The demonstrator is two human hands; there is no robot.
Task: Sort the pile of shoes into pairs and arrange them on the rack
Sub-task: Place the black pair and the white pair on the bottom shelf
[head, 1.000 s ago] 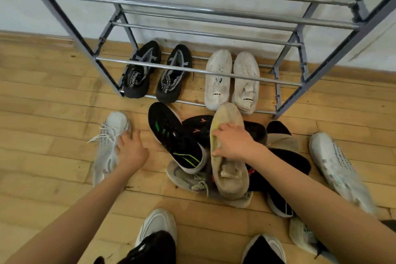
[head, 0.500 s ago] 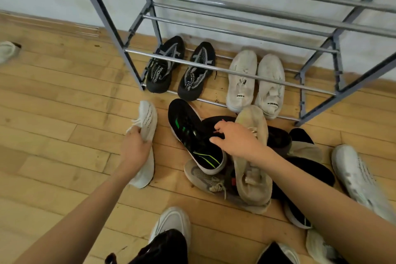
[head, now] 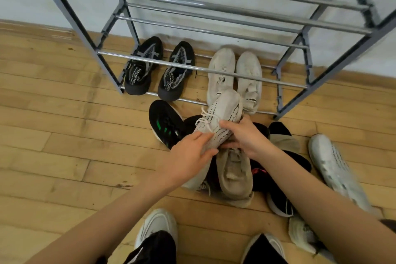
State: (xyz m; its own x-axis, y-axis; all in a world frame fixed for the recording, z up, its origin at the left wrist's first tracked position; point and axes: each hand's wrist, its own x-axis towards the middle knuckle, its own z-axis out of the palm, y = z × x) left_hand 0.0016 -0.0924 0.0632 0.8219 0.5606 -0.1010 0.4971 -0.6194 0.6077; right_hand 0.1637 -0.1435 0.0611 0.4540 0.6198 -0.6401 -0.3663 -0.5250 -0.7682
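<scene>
A white knit sneaker [head: 225, 113] with black dotted stripes and white laces is held toe-up over the pile of shoes [head: 235, 169]. My left hand [head: 190, 152] grips its heel end between fingers and thumb. My right hand [head: 246, 135] grips its side, forefinger across the top. The metal rack [head: 192, 67] stands behind, against the wall. Its bottom tier bears a black pair [head: 141, 70] on the left and a white pair [head: 249, 77] on the right. The pile holds a black shoe with green stripes [head: 165, 122], a beige shoe [head: 233, 171] and dark shoes partly hidden.
A white sneaker [head: 334, 167] lies on the wooden floor right of the pile, and another pale one [head: 304, 236] sits at the bottom right. My own two feet [head: 158, 227] are at the bottom edge. The rack's upper tiers hold nothing.
My left hand lifted the white knit sneaker from the floor on the left and carried it right, over the pile. My right hand left the beige shoe and took hold of the sneaker.
</scene>
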